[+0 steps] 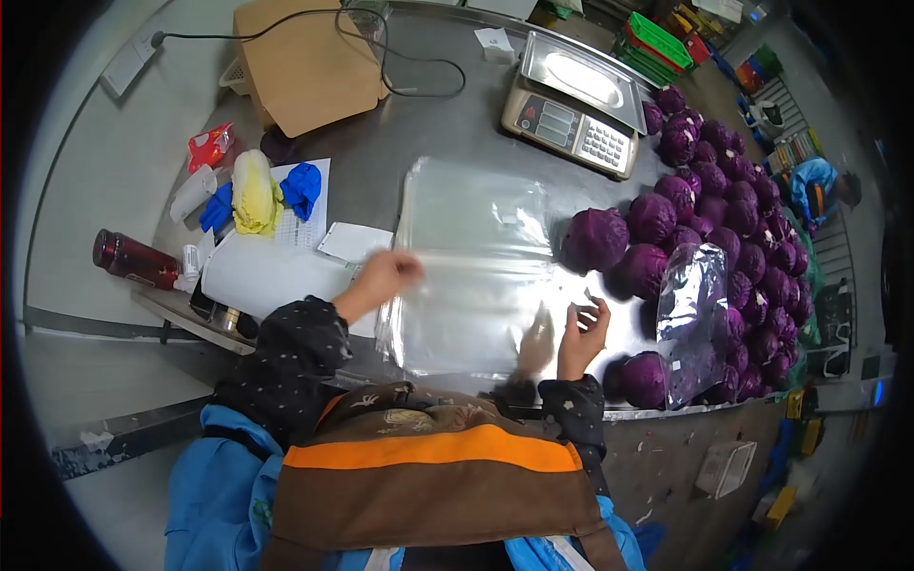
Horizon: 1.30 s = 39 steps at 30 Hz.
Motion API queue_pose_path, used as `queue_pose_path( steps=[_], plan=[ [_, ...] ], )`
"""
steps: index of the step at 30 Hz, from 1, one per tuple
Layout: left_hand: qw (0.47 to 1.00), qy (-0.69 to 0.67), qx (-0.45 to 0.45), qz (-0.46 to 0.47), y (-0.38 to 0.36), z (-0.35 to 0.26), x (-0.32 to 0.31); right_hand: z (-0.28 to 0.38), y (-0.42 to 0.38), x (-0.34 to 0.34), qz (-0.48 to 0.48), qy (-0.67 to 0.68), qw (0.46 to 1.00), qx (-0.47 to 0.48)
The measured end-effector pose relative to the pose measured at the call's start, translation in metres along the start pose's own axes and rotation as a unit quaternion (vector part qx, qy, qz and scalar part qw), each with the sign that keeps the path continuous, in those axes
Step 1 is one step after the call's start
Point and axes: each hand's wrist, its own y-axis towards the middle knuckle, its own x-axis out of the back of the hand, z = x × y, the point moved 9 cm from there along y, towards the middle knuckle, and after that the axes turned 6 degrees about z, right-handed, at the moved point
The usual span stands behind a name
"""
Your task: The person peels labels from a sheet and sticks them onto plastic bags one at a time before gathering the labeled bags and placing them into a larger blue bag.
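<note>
A stack of clear plastic bags (466,305) lies flat on the metal table. Over its left edge is my left hand (384,283), blurred, its fingers curled and their contents unclear. My right hand (584,333) is raised right of the stack, thumb and fingers apart, holding nothing. To its right, a large pile of purple cabbages (709,195) covers the table's right side. A loose clear plastic bag (693,314) rests on the near cabbages. One cabbage (645,379) sits by the front edge, close to my right hand.
A digital scale (576,105) stands at the back. To the left are a cardboard box (305,67), a napa cabbage (255,195), blue gloves (301,188), a white roll (271,273) and a dark red bottle (138,259). A person (815,186) is at the far right.
</note>
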Motion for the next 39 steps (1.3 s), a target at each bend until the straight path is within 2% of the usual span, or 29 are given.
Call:
queue_pose_path(
  steps=[1, 2, 3, 5, 6, 7, 9, 11, 13, 14, 16, 17, 18, 19, 21, 22, 23, 25, 27, 28, 30, 31, 32, 33, 34, 35, 36, 37, 39],
  plan=[
    [0.984, -0.065, 0.008, -0.164, -0.004, -0.004, 0.038, 0.000, -0.003, 0.003, 0.003, 0.012, 1.000, 0.003],
    [0.961, 0.097, -0.039, -0.254, -0.026, -0.080, 0.065, 0.012, -0.010, -0.007, 0.046, -0.024, 0.999, 0.002],
    [0.963, 0.097, -0.038, -0.250, -0.029, -0.079, 0.055, 0.010, -0.019, -0.025, 0.101, -0.007, 0.995, -0.021],
    [0.963, 0.197, -0.173, 0.066, -0.037, -0.085, -0.031, 0.018, -0.033, -0.054, 0.143, -0.096, 0.984, 0.055],
    [0.936, 0.257, -0.198, 0.140, -0.046, -0.056, -0.060, 0.020, -0.033, -0.058, 0.143, -0.095, 0.983, 0.059],
    [0.935, 0.258, -0.199, 0.138, -0.042, -0.043, -0.061, 0.015, -0.033, -0.060, 0.140, -0.113, 0.983, 0.029],
    [0.942, 0.204, -0.024, 0.267, -0.037, 0.007, -0.078, 0.016, -0.031, -0.060, 0.136, -0.131, 0.982, -0.006],
    [0.950, 0.188, -0.064, 0.243, -0.030, 0.000, -0.071, 0.032, -0.022, -0.032, 0.032, -0.014, 0.998, -0.050],
    [0.941, 0.067, 0.061, 0.326, -0.020, 0.006, -0.065, -0.024, -0.006, -0.009, -0.008, 0.013, 0.999, -0.040],
    [0.941, 0.067, 0.062, 0.325, -0.013, 0.006, -0.058, -0.026, -0.003, -0.004, 0.002, 0.066, 0.995, -0.074],
    [0.985, -0.119, 0.082, 0.093, 0.011, 0.010, -0.009, -0.011, -0.008, 0.002, 0.021, 0.086, 0.993, -0.075],
    [0.984, -0.157, -0.002, -0.090, 0.009, -0.015, 0.029, -0.003, -0.013, 0.000, 0.036, 0.090, 0.992, -0.081],
    [0.976, 0.030, -0.049, -0.212, -0.008, -0.048, 0.056, -0.003, -0.019, -0.008, 0.065, 0.089, 0.991, -0.075],
    [0.917, 0.215, -0.094, -0.322, -0.032, -0.094, 0.070, -0.002, -0.026, -0.018, 0.093, 0.087, 0.989, -0.068],
    [0.986, 0.113, -0.115, -0.028, -0.032, -0.083, 0.001, 0.011, -0.037, -0.047, 0.156, -0.017, 0.988, 0.000],
    [0.947, 0.225, -0.194, 0.123, -0.039, -0.070, -0.042, 0.011, -0.039, -0.054, 0.161, -0.099, 0.981, 0.043],
    [0.947, 0.225, -0.194, 0.120, -0.041, -0.050, -0.048, 0.015, -0.042, -0.061, 0.164, -0.180, 0.966, 0.086],
    [0.939, 0.225, -0.076, 0.249, -0.042, 0.002, -0.073, 0.024, -0.037, -0.060, 0.141, -0.168, 0.973, 0.069],
    [0.939, 0.203, -0.048, 0.272, -0.036, 0.011, -0.076, 0.025, -0.029, -0.035, 0.055, -0.106, 0.991, -0.053],
    [0.940, 0.182, -0.023, 0.289, -0.028, 0.016, -0.075, 0.001, -0.023, -0.029, 0.067, -0.044, 0.995, -0.057],
    [0.978, 0.027, 0.016, 0.204, 0.002, 0.018, -0.047, -0.007, -0.019, -0.012, 0.046, -0.004, 0.998, -0.036],
    [0.995, 0.075, 0.015, 0.061, 0.023, 0.011, -0.009, -0.005, -0.021, -0.006, 0.048, 0.019, 0.997, -0.051],
    [0.994, -0.068, -0.010, -0.089, 0.037, 0.020, 0.036, -0.006, -0.023, -0.003, 0.074, 0.020, 0.995, -0.058],
    [0.979, -0.147, -0.035, -0.139, 0.034, -0.007, 0.078, -0.005, -0.027, -0.002, 0.101, 0.023, 0.992, -0.066],
    [0.982, -0.042, -0.008, -0.183, 0.033, -0.010, 0.114, 0.010, -0.032, 0.001, 0.092, 0.017, 0.994, -0.053],
    [0.980, -0.034, -0.004, -0.194, 0.019, -0.008, 0.135, 0.017, -0.036, 0.003, 0.082, 0.031, 0.996, -0.030],
    [0.968, 0.228, 0.021, -0.101, 0.011, -0.012, 0.139, 0.015, -0.039, 0.001, 0.096, 0.022, 0.995, -0.030],
    [0.880, 0.471, 0.050, 0.006, 0.001, -0.004, 0.139, 0.013, -0.042, -0.004, 0.107, 0.013, 0.994, -0.032],
    [0.864, 0.497, 0.046, 0.064, -0.029, 0.032, 0.139, 0.016, -0.048, -0.021, 0.146, 0.027, 0.988, -0.050]
  ],
)
